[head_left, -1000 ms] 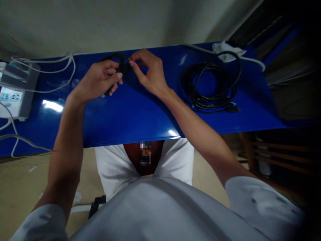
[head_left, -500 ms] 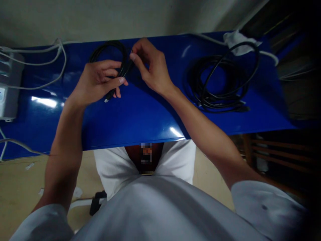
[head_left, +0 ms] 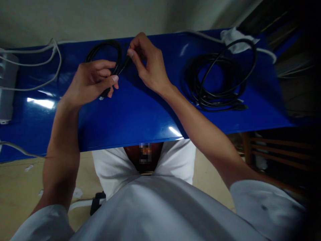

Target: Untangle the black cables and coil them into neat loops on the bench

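A looped black cable [head_left: 115, 47] is between my hands over the blue table [head_left: 130, 117]. My left hand [head_left: 92, 80] is closed round the gathered strands at the near side of the loop. Below those fingers pokes out a plug [head_left: 101, 97] with a pale metal tip. My right hand [head_left: 147, 63], to the right of the loop, pinches a thin dark piece by the strands between thumb and forefinger. Whether this is the cable's own end or a tie around it is too dark to make out.
On the right of the table lies a larger coil of black cable [head_left: 218, 105], with crumpled white plastic [head_left: 235, 35] behind it. White cords [head_left: 59, 63] and a grey-white box [head_left: 7, 90] occupy the left side. A wooden chair [head_left: 281, 144] stands at the right.
My left hand has shifted slightly left with the strands, widening the gap to my right hand. The right hand keeps its pinch and has barely moved.
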`<state>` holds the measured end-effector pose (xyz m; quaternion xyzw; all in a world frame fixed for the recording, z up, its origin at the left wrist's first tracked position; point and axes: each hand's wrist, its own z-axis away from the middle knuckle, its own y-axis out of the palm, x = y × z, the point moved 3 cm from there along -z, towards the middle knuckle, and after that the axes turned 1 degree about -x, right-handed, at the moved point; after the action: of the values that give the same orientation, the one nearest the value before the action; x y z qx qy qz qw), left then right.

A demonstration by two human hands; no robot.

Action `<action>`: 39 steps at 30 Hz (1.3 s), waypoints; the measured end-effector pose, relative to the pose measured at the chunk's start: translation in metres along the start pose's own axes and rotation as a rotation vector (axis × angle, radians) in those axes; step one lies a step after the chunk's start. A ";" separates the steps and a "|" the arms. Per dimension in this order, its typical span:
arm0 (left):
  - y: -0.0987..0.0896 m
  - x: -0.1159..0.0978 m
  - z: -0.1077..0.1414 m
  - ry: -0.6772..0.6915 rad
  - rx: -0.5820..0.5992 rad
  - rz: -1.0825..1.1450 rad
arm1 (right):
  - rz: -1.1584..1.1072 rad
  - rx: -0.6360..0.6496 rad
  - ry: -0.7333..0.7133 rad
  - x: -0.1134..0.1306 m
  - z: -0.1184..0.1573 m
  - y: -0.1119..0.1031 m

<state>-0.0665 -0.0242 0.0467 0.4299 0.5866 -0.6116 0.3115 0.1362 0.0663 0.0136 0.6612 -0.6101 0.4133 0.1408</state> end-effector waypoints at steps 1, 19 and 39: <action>0.000 0.001 0.000 -0.001 -0.023 -0.004 | -0.016 -0.027 0.005 0.000 0.000 -0.001; 0.000 0.002 -0.006 0.112 -0.291 0.110 | -0.205 0.296 0.196 0.010 0.010 0.023; 0.001 0.008 -0.005 -0.004 -0.244 0.065 | -0.453 0.274 0.117 0.008 0.005 0.025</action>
<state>-0.0680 -0.0182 0.0395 0.4064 0.6419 -0.5259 0.3825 0.1148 0.0517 0.0083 0.7685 -0.3760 0.4876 0.1741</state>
